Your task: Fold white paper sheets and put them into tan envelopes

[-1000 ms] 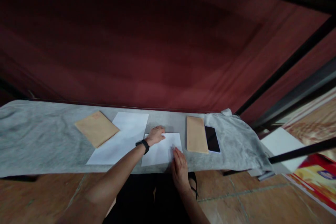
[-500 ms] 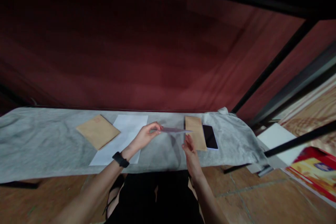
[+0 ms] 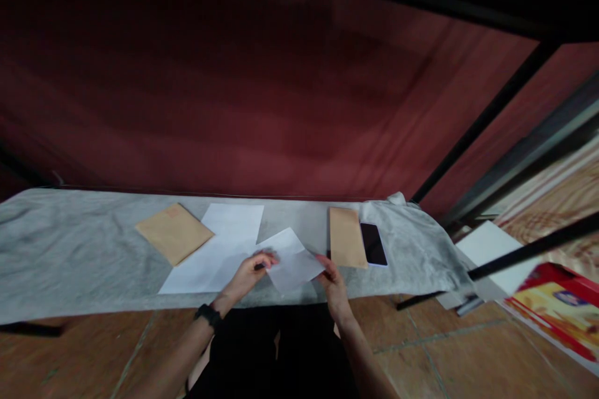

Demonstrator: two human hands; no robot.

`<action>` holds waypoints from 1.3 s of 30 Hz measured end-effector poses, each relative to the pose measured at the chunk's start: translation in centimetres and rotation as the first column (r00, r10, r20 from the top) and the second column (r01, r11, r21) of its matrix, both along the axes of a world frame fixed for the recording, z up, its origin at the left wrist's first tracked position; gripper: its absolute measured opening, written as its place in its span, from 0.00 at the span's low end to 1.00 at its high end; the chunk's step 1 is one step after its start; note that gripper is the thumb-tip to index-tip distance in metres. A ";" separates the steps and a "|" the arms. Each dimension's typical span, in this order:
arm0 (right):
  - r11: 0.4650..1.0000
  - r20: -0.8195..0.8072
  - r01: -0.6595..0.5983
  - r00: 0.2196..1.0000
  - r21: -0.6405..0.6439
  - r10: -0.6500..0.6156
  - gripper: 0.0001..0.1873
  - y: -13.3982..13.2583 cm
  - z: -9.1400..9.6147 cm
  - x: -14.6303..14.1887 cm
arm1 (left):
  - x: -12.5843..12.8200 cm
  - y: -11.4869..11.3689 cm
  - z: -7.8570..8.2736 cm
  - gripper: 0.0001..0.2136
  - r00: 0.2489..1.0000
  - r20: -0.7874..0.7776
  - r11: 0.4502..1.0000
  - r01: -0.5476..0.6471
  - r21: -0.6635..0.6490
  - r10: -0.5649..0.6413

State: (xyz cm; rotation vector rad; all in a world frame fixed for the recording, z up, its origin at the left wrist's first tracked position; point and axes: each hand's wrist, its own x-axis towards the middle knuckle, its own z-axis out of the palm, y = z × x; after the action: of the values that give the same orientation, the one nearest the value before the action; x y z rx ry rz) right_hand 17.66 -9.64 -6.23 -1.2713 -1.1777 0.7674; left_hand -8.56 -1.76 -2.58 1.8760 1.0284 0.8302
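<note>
Between my two hands is a folded sheet of white paper, tilted above the near side of the cloth. My left hand pinches its left edge, with a dark watch on that wrist. At the paper's right corner, the fingers of my right hand are closed on it. Larger white sheets of paper lie flat to the left. A brown envelope overlaps them at an angle. To the right, another brown envelope rests beside a dark-screened phone.
A grey cloth covers the narrow table. Behind it stands a dark red panel, with a black metal bar slanting at right. On the right are a white box-like object and a red and yellow package.
The paper has turned from edge-on to showing its face and come lower and nearer. My right hand has closed on its right corner; my left hand has moved down, still holding it.
</note>
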 end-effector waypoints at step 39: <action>0.936 0.795 -0.305 0.518 -0.173 0.315 0.23 4.8 0.8 -1.7 | -1.2 -3.4 -2.7 0.36 0.875 -0.483 0.931 0.169 0.324 0.010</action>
State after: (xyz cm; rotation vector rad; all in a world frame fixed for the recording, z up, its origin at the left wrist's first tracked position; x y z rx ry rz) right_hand 16.00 -4.80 -5.41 -1.4917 -2.2223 0.3992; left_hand -9.75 -5.14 -5.31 2.5065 1.1339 0.5323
